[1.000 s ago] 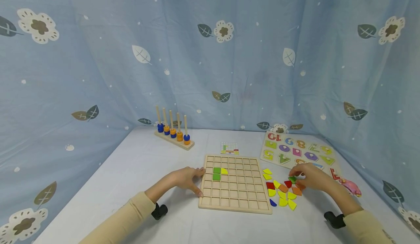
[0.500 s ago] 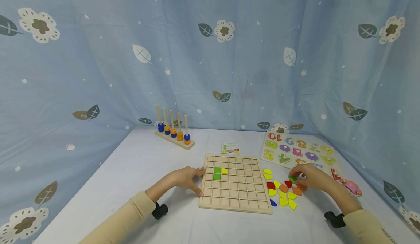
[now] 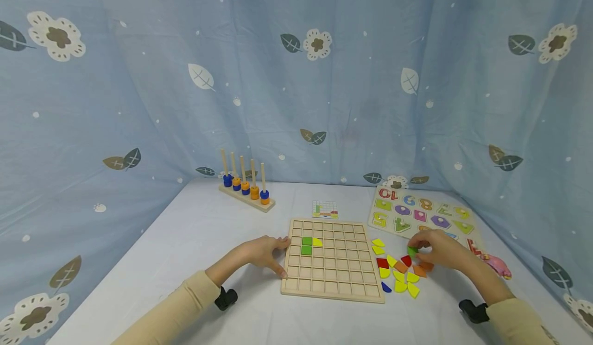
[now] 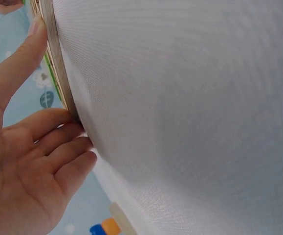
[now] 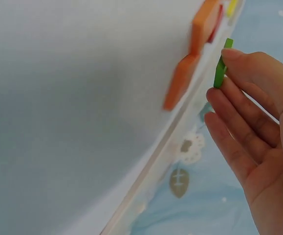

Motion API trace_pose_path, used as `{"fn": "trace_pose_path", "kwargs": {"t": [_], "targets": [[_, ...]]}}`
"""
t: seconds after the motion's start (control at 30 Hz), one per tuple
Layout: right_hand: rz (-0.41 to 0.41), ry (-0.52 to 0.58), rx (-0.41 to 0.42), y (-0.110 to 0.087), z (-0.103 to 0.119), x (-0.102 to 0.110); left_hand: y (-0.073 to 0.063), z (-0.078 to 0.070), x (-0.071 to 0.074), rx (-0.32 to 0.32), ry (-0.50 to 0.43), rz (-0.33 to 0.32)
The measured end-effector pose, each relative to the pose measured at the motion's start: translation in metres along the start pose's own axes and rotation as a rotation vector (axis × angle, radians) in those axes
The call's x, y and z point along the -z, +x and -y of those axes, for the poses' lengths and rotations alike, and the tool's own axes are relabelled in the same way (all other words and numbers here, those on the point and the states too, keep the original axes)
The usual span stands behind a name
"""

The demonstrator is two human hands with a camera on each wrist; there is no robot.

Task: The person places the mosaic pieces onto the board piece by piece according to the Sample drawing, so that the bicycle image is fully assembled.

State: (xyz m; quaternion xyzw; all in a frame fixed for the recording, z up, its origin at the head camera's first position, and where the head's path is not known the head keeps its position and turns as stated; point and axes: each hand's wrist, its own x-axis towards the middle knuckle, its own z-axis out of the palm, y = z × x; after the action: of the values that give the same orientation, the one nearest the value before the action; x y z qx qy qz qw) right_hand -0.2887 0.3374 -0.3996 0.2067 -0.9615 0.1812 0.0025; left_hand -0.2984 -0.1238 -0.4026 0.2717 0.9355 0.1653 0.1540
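Observation:
A square wooden grid board (image 3: 333, 275) lies flat on the table, with two green square tiles (image 3: 307, 245) and a yellow quarter-round tile (image 3: 317, 242) set in its upper left cells. Along its left edge, my left hand (image 3: 265, 252) rests with thumb and fingertips spread against the side; the left wrist view shows the thumb (image 4: 26, 54) on the rim. On the right, my right hand (image 3: 440, 249) pinches a green tile (image 5: 222, 66) between thumb and fingers, raised above the loose tiles. Orange tiles (image 5: 183, 78) lie below it, beside a red tile (image 3: 406, 260).
Loose yellow tiles (image 3: 400, 286) and a blue tile (image 3: 386, 287) lie right of the board. A number puzzle board (image 3: 389, 208) and a pink toy (image 3: 496, 265) are behind the right hand. A pattern card (image 3: 325, 209) and a peg stand with rings (image 3: 245, 195) are at the back.
The green tile in my right hand has turned slightly, showing more of its face. The left hand and the board have stayed put.

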Motion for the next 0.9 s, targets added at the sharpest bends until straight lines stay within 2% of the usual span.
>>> {"fn": "trace_pose_path", "kwargs": {"t": [0.1,0.27,0.53,0.9], "targets": [[-0.022,0.002,0.021,0.001,0.007,0.000,0.000,0.000,0.000,0.000,0.001,0.000],[-0.045,0.011,0.110,0.004,0.023,0.000,0.001,0.000,0.001,-0.008,0.002,-0.001],[-0.045,0.044,0.160,0.011,0.048,-0.009,0.001,0.000,0.001,-0.011,-0.002,0.001],[-0.045,0.086,0.292,0.027,0.079,-0.021,0.001,0.001,0.000,-0.010,0.009,0.006]]}}
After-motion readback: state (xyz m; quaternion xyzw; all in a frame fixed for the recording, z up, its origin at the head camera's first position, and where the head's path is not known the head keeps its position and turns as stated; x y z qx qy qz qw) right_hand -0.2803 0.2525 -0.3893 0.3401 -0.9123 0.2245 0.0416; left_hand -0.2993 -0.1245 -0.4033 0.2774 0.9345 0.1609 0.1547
